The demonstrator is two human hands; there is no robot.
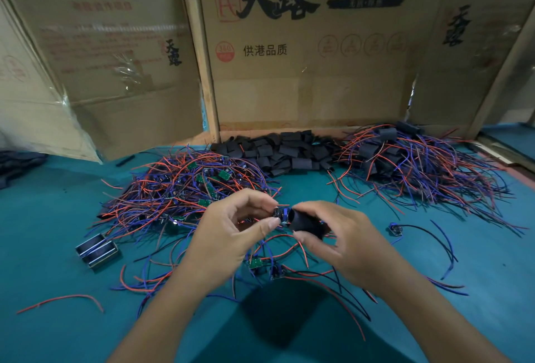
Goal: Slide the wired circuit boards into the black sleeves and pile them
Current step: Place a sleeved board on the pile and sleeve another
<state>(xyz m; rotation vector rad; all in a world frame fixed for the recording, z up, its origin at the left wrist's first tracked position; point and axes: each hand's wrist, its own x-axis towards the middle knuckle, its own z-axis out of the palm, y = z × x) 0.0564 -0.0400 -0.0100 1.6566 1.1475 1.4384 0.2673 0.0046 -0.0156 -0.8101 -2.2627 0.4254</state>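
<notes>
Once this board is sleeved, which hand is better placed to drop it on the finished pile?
Probably the right hand. It pinches the black sleeve, and the finished pile lies on its side. The left hand only feeds the board in.

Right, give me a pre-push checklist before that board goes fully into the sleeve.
1. Left hand pinches the small wired circuit board: ok.
2. Right hand grips the black tubular sleeve: ok.
3. Sleeve mouth faces the board: ok.
4. Board fully inside: not ok, its end only meets the mouth.
5. Trailing red and blue wires free of the loose-board heap: cannot tell.
6. Finished sleeved pile within reach on the right of the teal table: ok.
</notes>
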